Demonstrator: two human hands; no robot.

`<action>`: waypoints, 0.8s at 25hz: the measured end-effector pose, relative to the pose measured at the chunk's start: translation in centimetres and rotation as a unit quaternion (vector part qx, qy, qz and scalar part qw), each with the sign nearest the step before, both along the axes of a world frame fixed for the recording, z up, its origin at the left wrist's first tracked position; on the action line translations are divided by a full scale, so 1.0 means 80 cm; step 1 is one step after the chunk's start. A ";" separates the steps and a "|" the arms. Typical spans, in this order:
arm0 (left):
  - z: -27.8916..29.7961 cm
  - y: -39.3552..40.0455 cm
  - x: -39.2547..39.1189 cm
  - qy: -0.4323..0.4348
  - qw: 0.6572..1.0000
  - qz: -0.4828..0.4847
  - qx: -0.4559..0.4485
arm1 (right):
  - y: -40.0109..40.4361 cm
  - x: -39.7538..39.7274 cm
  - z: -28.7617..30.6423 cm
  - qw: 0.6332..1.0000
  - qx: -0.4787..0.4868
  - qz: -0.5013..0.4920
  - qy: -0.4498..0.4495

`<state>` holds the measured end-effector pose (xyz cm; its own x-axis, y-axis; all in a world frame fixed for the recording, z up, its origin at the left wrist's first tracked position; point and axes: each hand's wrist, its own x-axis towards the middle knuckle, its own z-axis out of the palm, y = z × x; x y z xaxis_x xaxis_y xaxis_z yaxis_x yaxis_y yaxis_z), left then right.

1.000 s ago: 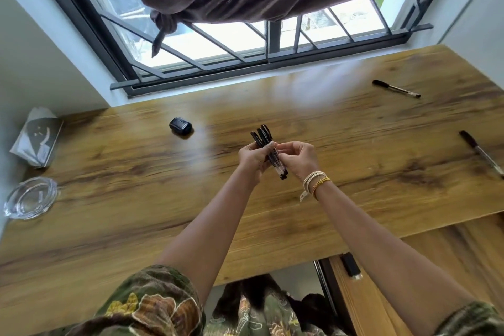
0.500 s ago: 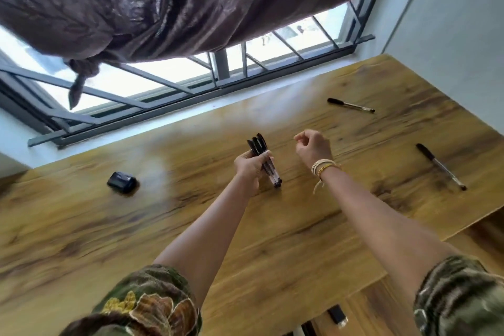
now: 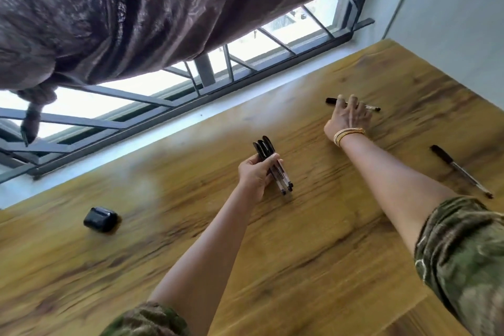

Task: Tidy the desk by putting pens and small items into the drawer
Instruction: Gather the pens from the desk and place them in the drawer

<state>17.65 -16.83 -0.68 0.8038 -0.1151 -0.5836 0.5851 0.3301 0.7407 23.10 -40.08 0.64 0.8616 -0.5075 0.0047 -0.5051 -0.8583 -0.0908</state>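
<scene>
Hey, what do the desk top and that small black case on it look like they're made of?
The desk top looks like wood or a wood-grain laminate with a smooth, slightly glossy finish: brown streaked grain and a pale window glare. The small black case looks like glossy hard plastic, with rounded corners and a faint highlight, though blur leaves that uncertain.

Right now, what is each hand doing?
Left hand: closed around a bundle of pens.
Right hand: open, fingers on the far pen, not yet gripping it.
</scene>
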 end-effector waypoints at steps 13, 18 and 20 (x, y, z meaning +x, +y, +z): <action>0.012 0.003 -0.026 -0.028 0.999 0.011 -0.018 | 0.107 -0.110 -0.001 0.975 0.123 0.148 -0.110; 0.018 0.005 -0.051 -0.008 0.999 -0.013 -0.035 | 0.156 -0.156 0.002 0.865 0.469 -0.037 -0.176; 0.020 0.006 -0.059 0.001 0.999 -0.026 -0.032 | 0.154 -0.164 0.005 0.826 0.530 -0.066 -0.177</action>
